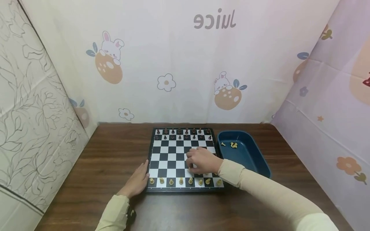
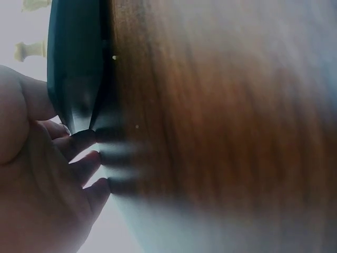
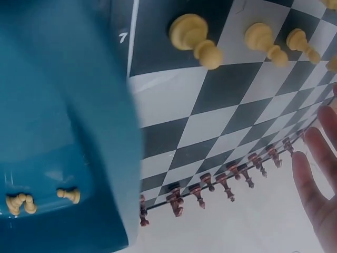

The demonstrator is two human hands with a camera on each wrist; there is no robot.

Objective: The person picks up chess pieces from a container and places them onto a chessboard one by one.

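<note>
A black-and-white chessboard (image 1: 163,157) lies on the table. My right hand (image 1: 202,160) is over its near half, fingers bent down, pinching a pale yellow pawn (image 3: 332,64) at the second row; the fingertips are mostly hidden. Pale yellow pieces (image 1: 181,181) stand along the near row, with more pawns (image 3: 261,43) to the right of the hand. Dark red pieces (image 1: 186,131) fill the two far rows. My left hand (image 1: 137,181) rests against the board's left edge, fingers extended; in the left wrist view its fingertips (image 2: 98,191) touch the tabletop beside the dark board rim (image 2: 79,58).
A blue tray (image 1: 254,150) stands along the board's right side, with several pale yellow pieces (image 1: 234,145) lying near its far end. The brown wooden table (image 1: 115,154) is bounded by a patterned curtain (image 1: 144,64) behind and panels on both sides.
</note>
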